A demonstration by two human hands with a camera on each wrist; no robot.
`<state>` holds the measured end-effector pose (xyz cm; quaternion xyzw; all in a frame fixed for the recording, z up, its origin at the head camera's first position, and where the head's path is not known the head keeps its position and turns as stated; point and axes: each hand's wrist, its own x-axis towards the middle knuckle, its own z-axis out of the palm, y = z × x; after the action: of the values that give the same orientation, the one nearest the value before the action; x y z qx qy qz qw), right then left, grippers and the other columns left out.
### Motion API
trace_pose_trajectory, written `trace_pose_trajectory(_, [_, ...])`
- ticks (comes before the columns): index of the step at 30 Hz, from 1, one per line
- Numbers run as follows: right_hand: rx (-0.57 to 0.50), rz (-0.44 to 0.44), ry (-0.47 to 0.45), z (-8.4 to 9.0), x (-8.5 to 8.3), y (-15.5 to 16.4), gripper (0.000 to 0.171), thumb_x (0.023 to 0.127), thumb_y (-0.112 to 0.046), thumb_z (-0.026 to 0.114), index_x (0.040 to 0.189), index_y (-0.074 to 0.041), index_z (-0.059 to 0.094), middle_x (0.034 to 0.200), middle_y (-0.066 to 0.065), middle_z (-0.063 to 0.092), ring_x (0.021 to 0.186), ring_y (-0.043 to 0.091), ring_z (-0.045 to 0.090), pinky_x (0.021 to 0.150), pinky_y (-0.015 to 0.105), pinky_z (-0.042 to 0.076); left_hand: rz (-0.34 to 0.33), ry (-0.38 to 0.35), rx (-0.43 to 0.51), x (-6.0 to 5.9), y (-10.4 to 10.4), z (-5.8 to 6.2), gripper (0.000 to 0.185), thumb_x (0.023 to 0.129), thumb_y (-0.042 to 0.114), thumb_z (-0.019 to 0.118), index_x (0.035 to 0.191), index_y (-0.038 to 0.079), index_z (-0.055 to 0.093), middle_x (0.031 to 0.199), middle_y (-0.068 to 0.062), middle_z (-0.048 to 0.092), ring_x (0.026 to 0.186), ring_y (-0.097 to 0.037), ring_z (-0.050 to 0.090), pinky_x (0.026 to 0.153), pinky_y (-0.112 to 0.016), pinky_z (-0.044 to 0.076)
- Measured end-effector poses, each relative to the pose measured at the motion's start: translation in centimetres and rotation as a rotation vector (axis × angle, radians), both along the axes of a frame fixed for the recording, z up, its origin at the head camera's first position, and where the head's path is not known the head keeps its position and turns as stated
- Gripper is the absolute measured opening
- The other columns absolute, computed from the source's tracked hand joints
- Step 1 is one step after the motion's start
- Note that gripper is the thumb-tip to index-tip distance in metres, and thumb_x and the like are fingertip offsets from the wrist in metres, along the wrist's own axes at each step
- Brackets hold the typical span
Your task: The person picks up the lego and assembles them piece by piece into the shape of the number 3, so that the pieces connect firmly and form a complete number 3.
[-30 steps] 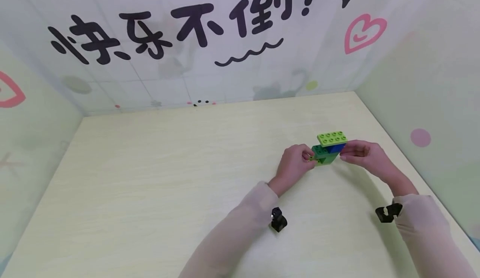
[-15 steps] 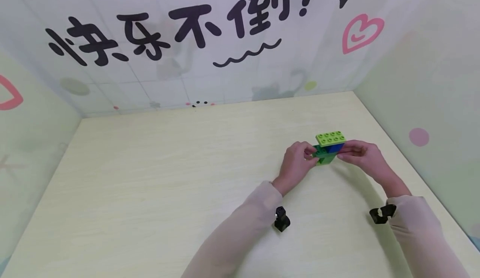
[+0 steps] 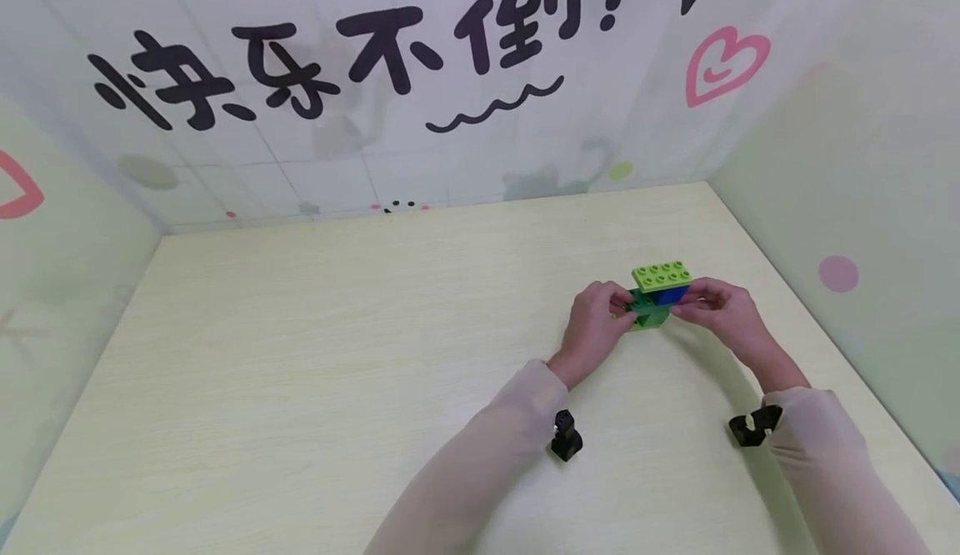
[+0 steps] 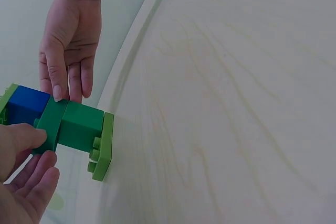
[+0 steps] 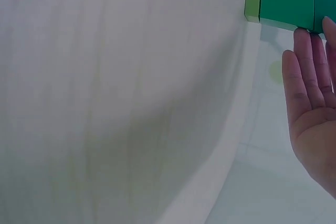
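A toy building-brick stack (image 3: 662,275) is upright at the right of the table. From the top it has a lime-green studded brick, a blue brick (image 4: 29,103), a longer dark green brick (image 4: 54,119), a green brick (image 4: 81,124) and a lime-green base (image 4: 106,148). My left hand (image 3: 590,326) pinches the left end of the dark green brick between thumb and fingers. On the opposite side my right hand (image 3: 723,317) holds that brick's right end by the fingertips, its fingers nearly straight in the right wrist view.
The pale wooden table (image 3: 337,372) has a printed wall (image 3: 390,155) behind it and another wall (image 3: 847,205) close by on the right. Black wrist cameras (image 3: 566,436) hang at both sleeves.
My left hand has shifted slightly to the right along the dark green brick, and its fingers now cover more of it. My right forearm has moved a little left. The stack stays nearly in place.
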<state>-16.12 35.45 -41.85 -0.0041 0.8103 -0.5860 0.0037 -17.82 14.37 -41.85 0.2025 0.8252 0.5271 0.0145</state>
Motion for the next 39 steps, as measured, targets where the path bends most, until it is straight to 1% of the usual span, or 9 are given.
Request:
trace_pose_trajectory(7, [0.002, -0.017, -0.007, 0.2, -0.1, -0.1, 0.019, 0.08, 0.001, 0.068, 0.092, -0.013, 0.065, 0.08, -0.012, 0.065, 0.073, 0.001, 0.062, 0.065, 0.015, 0.048, 0.0, -0.026, 0.041, 0.0, 0.1, 0.1, 0.017, 0.079, 0.003, 0.071, 0.094, 0.002, 0.064, 0.089, -0.003, 0.055, 0.078, -0.009, 0.059, 0.065, -0.009, 0.042])
trace_pose_trajectory(10, [0.004, -0.015, -0.006, 0.4, -0.1, -0.2, 0.018, 0.08, 0.0, 0.068, 0.093, -0.012, 0.065, 0.08, -0.011, 0.065, 0.074, 0.001, 0.062, 0.066, 0.015, 0.048, 0.005, -0.056, 0.064, -0.2, 0.2, 0.2, 0.017, 0.079, 0.003, 0.07, 0.094, 0.002, 0.064, 0.088, -0.003, 0.056, 0.076, -0.007, 0.058, 0.064, -0.01, 0.043])
trace_pose_trajectory(13, [0.021, -0.011, 0.007, 0.6, -0.3, -0.3, 0.016, 0.08, 0.0, 0.069, 0.094, -0.007, 0.065, 0.081, -0.011, 0.066, 0.074, 0.001, 0.062, 0.066, 0.015, 0.048, 0.013, -0.07, 0.078, -0.4, 0.3, 0.2, 0.016, 0.079, 0.003, 0.07, 0.094, 0.002, 0.065, 0.087, -0.004, 0.057, 0.074, -0.004, 0.057, 0.063, -0.01, 0.044])
trace_pose_trajectory(16, [0.041, -0.012, 0.019, 0.7, -0.5, -0.3, 0.016, 0.08, -0.002, 0.069, 0.096, -0.003, 0.065, 0.081, -0.012, 0.066, 0.075, 0.001, 0.062, 0.066, 0.015, 0.048, 0.019, -0.06, 0.081, -0.7, 0.4, 0.2, 0.016, 0.079, 0.003, 0.071, 0.094, 0.001, 0.066, 0.088, -0.005, 0.06, 0.073, -0.004, 0.058, 0.063, -0.009, 0.044])
trace_pose_trajectory(20, [0.068, -0.018, 0.015, 0.7, -0.9, -0.4, 0.016, 0.08, -0.006, 0.07, 0.095, -0.004, 0.065, 0.081, -0.016, 0.065, 0.075, 0.0, 0.062, 0.066, 0.015, 0.048, 0.035, -0.05, 0.086, -1.2, 0.5, 0.0, 0.016, 0.078, 0.003, 0.071, 0.094, 0.001, 0.066, 0.089, -0.006, 0.063, 0.073, -0.004, 0.059, 0.063, -0.009, 0.044])
trace_pose_trajectory(23, [0.094, -0.023, 0.011, 0.7, -1.2, -0.4, 0.019, 0.081, -0.009, 0.07, 0.097, -0.003, 0.065, 0.082, -0.017, 0.065, 0.076, -0.001, 0.061, 0.067, 0.015, 0.047, 0.052, -0.067, 0.105, -1.5, 0.6, -0.2, 0.016, 0.078, 0.003, 0.071, 0.094, 0.001, 0.067, 0.089, -0.006, 0.065, 0.072, -0.004, 0.06, 0.062, -0.01, 0.044])
trace_pose_trajectory(29, [0.145, -0.047, 0.01, 0.9, -1.7, -0.5, 0.034, 0.081, -0.014, 0.071, 0.105, 0.007, 0.061, 0.082, -0.019, 0.064, 0.077, -0.003, 0.06, 0.068, 0.013, 0.046, 0.099, -0.122, 0.169, -2.0, 0.8, -0.1, 0.016, 0.077, 0.003, 0.072, 0.093, 0.0, 0.07, 0.086, -0.006, 0.068, 0.068, -0.002, 0.061, 0.06, -0.011, 0.046])
trace_pose_trajectory(33, [0.166, -0.06, 0.0, 1.1, -2.0, -0.7, 0.04, 0.082, -0.016, 0.07, 0.109, 0.011, 0.058, 0.082, -0.021, 0.063, 0.078, -0.005, 0.059, 0.069, 0.013, 0.046, 0.137, -0.129, 0.194, -2.1, 0.9, 0.0, 0.015, 0.076, 0.002, 0.072, 0.091, 0.0, 0.071, 0.084, -0.007, 0.069, 0.067, -0.004, 0.062, 0.059, -0.012, 0.046])
trace_pose_trajectory(39, [0.186, -0.069, 0.006, 1.1, -2.4, -0.9, 0.043, 0.082, -0.017, 0.07, 0.11, 0.012, 0.058, 0.08, -0.023, 0.062, 0.077, -0.005, 0.058, 0.067, 0.013, 0.046, 0.157, -0.121, 0.198, -2.2, 0.8, 0.1, 0.018, 0.076, -0.001, 0.072, 0.094, 0.0, 0.071, 0.088, -0.009, 0.069, 0.07, -0.005, 0.063, 0.06, -0.011, 0.046])
